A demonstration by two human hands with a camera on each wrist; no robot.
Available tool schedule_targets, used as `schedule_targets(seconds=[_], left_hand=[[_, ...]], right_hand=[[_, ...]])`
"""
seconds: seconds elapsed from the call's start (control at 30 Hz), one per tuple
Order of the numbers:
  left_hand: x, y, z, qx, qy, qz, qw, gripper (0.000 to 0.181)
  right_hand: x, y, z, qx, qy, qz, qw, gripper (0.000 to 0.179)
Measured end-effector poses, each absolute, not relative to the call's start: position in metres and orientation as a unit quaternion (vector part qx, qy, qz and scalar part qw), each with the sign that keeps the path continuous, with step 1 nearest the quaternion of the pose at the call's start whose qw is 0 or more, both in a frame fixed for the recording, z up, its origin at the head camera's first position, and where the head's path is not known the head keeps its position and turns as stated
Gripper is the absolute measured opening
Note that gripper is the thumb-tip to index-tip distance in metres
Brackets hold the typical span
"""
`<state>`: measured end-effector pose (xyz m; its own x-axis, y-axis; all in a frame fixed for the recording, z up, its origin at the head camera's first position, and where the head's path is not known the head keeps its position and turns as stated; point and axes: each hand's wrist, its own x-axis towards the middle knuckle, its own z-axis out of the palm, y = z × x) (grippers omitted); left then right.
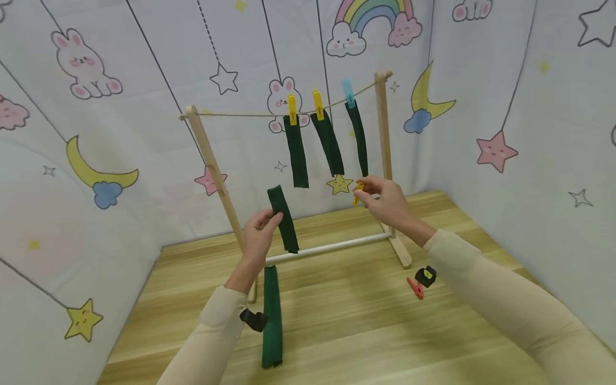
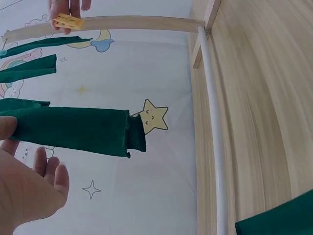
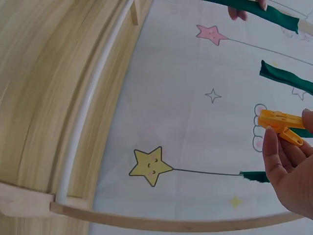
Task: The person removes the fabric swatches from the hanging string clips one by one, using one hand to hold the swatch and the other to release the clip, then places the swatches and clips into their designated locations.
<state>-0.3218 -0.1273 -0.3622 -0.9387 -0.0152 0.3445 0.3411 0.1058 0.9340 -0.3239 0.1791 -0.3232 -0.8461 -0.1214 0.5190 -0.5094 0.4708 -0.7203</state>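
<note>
Cartoon backdrop (image 1: 159,61); I saw left fingers (image 1: 276,221) pinch strip (image 1: 289,236), right fingers (image 1: 374,183) pinch clip (image 1: 357,195); sagging line (image 1: 240,114), twelve o'clock, likely needed gentleness.

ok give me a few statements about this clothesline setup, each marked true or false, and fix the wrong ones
1. The left hand holds a green strip. True.
2. The right hand is empty. False: the right hand pinches a yellow clothespin.
3. Three hanging strips are clipped to the cord. True.
4. The red clothespin is clipped to the cord. False: the red clothespin lies on the table.
5. Another strip lies on the table. True.
</note>
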Motion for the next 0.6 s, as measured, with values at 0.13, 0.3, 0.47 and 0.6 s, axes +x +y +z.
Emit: schedule_targets(seconds=[0.13, 0.3, 0.47, 0.6], left_hand=[[-0.318, -0.130, -0.367, -0.130, -0.721, -0.670, 0.124, 0.028], [-0.313, -0.132, -0.374, -0.135, -0.703, -0.690, 0.107, 0.028], [-0.310, -0.134, -0.383, -0.118, -0.670, -0.729, 0.079, 0.026], [-0.309, -0.136, -0.390, -0.103, -0.670, -0.732, 0.066, 0.028]], right_hand=[[-0.319, 0.194, -0.333, 0.179, -0.845, 0.462, 0.202, 0.032], [-0.313, 0.211, -0.346, 0.165, -0.858, 0.451, 0.182, 0.034], [-0.307, 0.224, -0.359, 0.154, -0.867, 0.435, 0.187, 0.034], [-0.303, 0.232, -0.369, 0.147, -0.874, 0.425, 0.186, 0.034]])
